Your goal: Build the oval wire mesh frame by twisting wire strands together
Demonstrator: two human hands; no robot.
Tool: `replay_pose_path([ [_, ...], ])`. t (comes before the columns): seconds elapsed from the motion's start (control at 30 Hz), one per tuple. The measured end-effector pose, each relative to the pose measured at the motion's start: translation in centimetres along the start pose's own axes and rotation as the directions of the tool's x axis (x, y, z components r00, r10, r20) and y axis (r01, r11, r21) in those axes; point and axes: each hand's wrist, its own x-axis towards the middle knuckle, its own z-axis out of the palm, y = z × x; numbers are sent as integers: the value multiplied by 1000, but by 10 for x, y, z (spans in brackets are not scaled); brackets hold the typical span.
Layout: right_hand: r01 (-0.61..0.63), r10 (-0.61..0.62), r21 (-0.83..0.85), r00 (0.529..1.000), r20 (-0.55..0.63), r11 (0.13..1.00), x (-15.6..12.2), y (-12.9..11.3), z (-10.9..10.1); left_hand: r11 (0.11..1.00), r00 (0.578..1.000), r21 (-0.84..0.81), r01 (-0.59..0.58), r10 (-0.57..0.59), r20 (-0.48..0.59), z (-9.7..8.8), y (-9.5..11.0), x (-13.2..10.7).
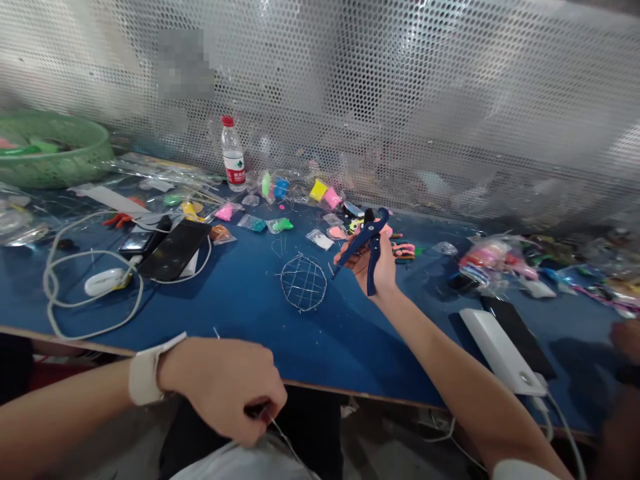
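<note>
My left hand (225,387) is closed in a pinch low in front, just off the table's near edge. A thin wire (285,437) runs down from its fingers. Over the table, my right hand (373,263) holds blue pliers (369,233), their two handles spread apart across the palm and fingers. A round wire frame (303,283) with a criss-cross mesh lies flat on the blue table (250,287), left of the right hand. Some thin bent wire pieces (280,248) lie just behind that frame.
Small bags of coloured clay (281,225) and a water bottle (234,157) stand along the back, before a perforated metal panel (320,87). At left are a green basket (55,150), a phone (176,250) and a looped cable. A white power bank (503,350) lies at right, near another person's arm (623,400).
</note>
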Motion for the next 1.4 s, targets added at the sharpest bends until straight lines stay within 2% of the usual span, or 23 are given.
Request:
replay_pose_path([
  [0.1, 12, -13, -28, 1000, -15, 1000, 0, 2, 1, 995, 996, 65, 77, -74, -49, 18, 6, -5],
  [0.2, 33, -34, -23, 998, -49, 999, 3, 6, -1, 994, 988, -42, 102, -106, -109, 4, 10, -4],
  [0.27, 74, -74, -4, 993, -91, 997, 7, 7, -3, 988, 983, -123, 89, -107, -147, -20, 9, 5],
  [0.33, 151, -146, 20, 975, -167, 988, 14, 5, -8, 980, 980, -182, 79, -110, -167, -51, 4, 25],
  [0.43, 298, -261, 58, 900, -349, 953, 27, -9, -26, 965, 942, -263, 8, -96, -323, -106, -6, 76],
  [0.5, 401, -320, 61, 806, -497, 914, 34, -24, -44, 904, 838, -417, -96, -153, -524, -142, -13, 117],
  [0.53, 449, -346, 56, 757, -555, 892, 37, -32, -55, 873, 799, -461, -160, -160, -580, -159, -16, 137],
  [0.57, 484, -369, 43, 717, -592, 874, 38, -39, -65, 852, 737, -484, -197, -197, -647, -173, -19, 154],
  [0.6, 497, -378, 37, 704, -601, 867, 38, -46, -74, 836, 652, -497, -233, -245, -717, -185, -22, 168],
  [0.67, 489, -373, 40, 715, -592, 872, 38, -53, -87, 831, 597, -496, -252, -270, -756, -199, -30, 184],
  [0.77, 451, -349, 36, 737, -579, 892, 40, -50, -91, 813, 575, -526, -250, -312, -757, -195, -47, 181],
  [0.83, 446, -360, 12, 737, -572, 895, 44, -44, -83, 788, 590, -563, -250, -337, -734, -183, -57, 167],
  [0.9, 459, -397, -29, 733, -553, 888, 47, -38, -72, 760, 623, -590, -271, -329, -709, -170, -64, 147],
  [1.0, 424, -444, -138, 820, -361, 895, 44, -32, -54, 729, 625, -597, -335, -302, -720, -154, -69, 115],
  [1.13, 303, -324, -267, 945, -37, 915, 25, -20, -32, 705, 635, -609, -364, -291, -716, -137, -75, 75],
  [1.2, 251, -235, -413, 968, 91, 875, 15, -10, -23, 693, 643, -619, -371, -289, -709, -130, -83, 61],
  [1.27, 262, -213, -567, 965, 152, 781, 7, 1, -16, 678, 636, -631, -376, -307, -708, -126, -94, 51],
  [1.4, 263, -226, -674, 963, 144, 690, 4, 21, -10, 664, 626, -642, -382, -325, -709, -121, -114, 44],
])
